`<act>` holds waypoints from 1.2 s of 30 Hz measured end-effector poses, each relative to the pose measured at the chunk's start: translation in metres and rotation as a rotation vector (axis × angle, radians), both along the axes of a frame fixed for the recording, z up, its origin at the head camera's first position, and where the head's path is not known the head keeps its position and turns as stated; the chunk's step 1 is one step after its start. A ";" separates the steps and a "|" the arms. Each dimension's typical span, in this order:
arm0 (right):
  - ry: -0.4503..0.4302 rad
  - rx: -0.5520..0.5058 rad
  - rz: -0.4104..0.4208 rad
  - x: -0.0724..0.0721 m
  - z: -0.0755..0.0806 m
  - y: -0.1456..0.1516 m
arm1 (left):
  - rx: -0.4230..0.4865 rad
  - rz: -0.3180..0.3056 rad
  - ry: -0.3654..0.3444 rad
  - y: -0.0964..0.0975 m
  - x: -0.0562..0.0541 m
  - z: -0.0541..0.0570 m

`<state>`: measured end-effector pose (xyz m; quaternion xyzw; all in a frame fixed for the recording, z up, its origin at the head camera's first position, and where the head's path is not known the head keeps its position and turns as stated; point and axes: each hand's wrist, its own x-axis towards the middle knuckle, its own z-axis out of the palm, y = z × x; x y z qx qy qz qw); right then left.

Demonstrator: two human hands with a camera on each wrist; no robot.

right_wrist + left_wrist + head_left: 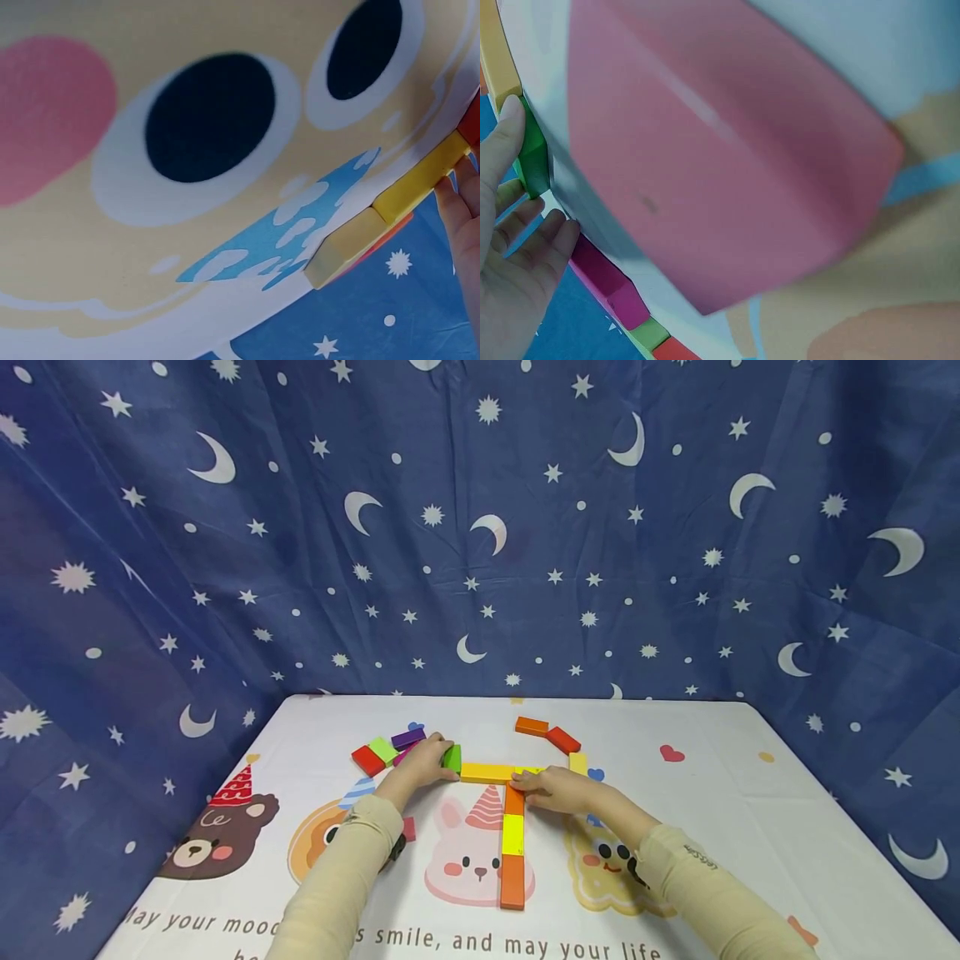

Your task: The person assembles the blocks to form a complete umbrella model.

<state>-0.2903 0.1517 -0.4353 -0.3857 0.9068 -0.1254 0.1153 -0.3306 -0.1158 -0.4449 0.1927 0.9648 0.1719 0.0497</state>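
Observation:
My left hand (426, 762) pinches a green block (453, 758) standing at the left end of a row; in the left wrist view the thumb lies on the near face of the green block (532, 150). A long yellow block (486, 772) extends rightward from it. My right hand (558, 789) reaches across the right part of the row, fingertips at the joint of a second yellow block (528, 769) and an orange block (514, 797). In the right wrist view, extended fingers touch the yellow block (424, 176); the thumb is hidden there.
Below, a bright yellow block (513, 835) and another orange block (513, 882) continue the column. Left of the row lie red (368, 761), lime (383, 749), purple (408, 738) and magenta (609, 283) blocks. Orange (532, 726), red (563, 740) and pale yellow (577, 763) blocks curve behind.

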 end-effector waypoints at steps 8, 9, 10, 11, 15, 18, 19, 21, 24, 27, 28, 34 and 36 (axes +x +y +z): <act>0.004 0.001 0.005 0.000 0.000 0.001 | 0.004 -0.014 0.015 -0.001 0.000 -0.002; 0.005 0.001 0.006 -0.001 0.000 0.001 | 0.001 -0.014 0.017 -0.001 0.001 -0.001; 0.006 0.000 0.007 -0.001 0.000 0.001 | 0.001 -0.013 0.018 -0.001 0.001 -0.001; 0.005 0.000 0.006 -0.001 0.000 0.001 | 0.000 -0.012 0.022 -0.001 0.002 0.000; 0.004 -0.003 0.007 -0.001 0.000 0.001 | -0.005 -0.004 0.034 -0.001 0.004 0.002; 0.001 0.000 0.004 0.000 -0.001 0.001 | 0.004 0.005 0.022 0.000 0.001 0.001; 0.001 0.000 0.002 0.000 -0.001 0.001 | 0.011 0.007 0.013 0.000 -0.001 -0.001; -0.004 -0.001 -0.005 0.000 0.000 0.001 | 0.013 -0.001 0.009 -0.002 -0.010 -0.009; -0.007 0.000 -0.011 0.001 -0.001 0.001 | 0.022 -0.044 0.048 -0.008 -0.026 -0.027; -0.008 0.000 -0.011 0.001 -0.001 0.001 | 0.032 -0.034 0.036 -0.008 -0.027 -0.028; -0.013 -0.001 -0.011 0.000 -0.001 0.000 | 0.036 -0.025 0.034 -0.008 -0.024 -0.025; -0.010 0.007 -0.023 -0.001 0.000 -0.001 | 0.040 0.041 0.006 -0.001 -0.002 0.000; -0.013 0.009 -0.025 0.000 0.000 0.000 | 0.042 0.051 -0.003 0.001 0.003 0.003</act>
